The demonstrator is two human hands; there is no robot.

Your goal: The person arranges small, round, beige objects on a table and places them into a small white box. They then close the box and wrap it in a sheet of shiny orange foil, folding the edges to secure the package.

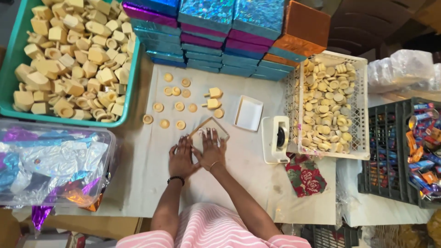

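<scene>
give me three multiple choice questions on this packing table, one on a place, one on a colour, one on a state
1. Where does the white tape dispenser stand?
A. inside the teal tub
B. beside the white plastic crate of round pieces
C. on the stacked boxes

2. What colour is the big tub of wooden pieces?
A. teal
B. red
C. black

3. How are the left hand and right hand?
A. raised in the air
B. gripping the dispenser
C. pressed flat on a clear sheet

Answers: 1 B, it sits against the crate's left side. 2 A, its rim is teal. 3 C, both palms lie down on the sheet.
</scene>
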